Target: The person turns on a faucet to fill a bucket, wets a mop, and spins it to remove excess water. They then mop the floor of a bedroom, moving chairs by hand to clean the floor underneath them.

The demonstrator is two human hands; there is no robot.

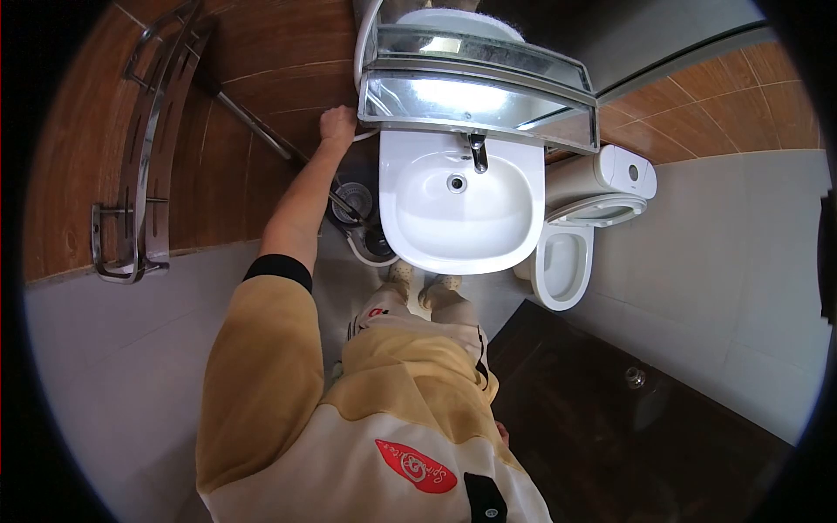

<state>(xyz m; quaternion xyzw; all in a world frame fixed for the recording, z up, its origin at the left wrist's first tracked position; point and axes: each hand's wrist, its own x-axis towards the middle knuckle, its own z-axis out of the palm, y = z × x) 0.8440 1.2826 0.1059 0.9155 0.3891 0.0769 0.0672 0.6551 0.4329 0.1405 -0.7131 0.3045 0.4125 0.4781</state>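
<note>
My left hand (338, 125) is stretched forward, closed, beside the left end of the glass-and-metal shelf (479, 96) above the washbasin. What its fingers hold, if anything, is hidden. A white hose or cord (366, 135) shows just right of the hand. Below and right of it is the white washbasin (462, 222) with a chrome tap (477, 152). Only a sliver of my right hand (503, 432) shows, low beside my hip, with its fingers mostly hidden by my clothes.
A metal towel rack (148, 174) juts from the brown tiled wall on the left. A round drain-like basket (352, 199) and hose (370, 257) lie left of the basin. The toilet (565, 266) stands to the right, lid raised. A dark floor area (645, 427) lies at lower right.
</note>
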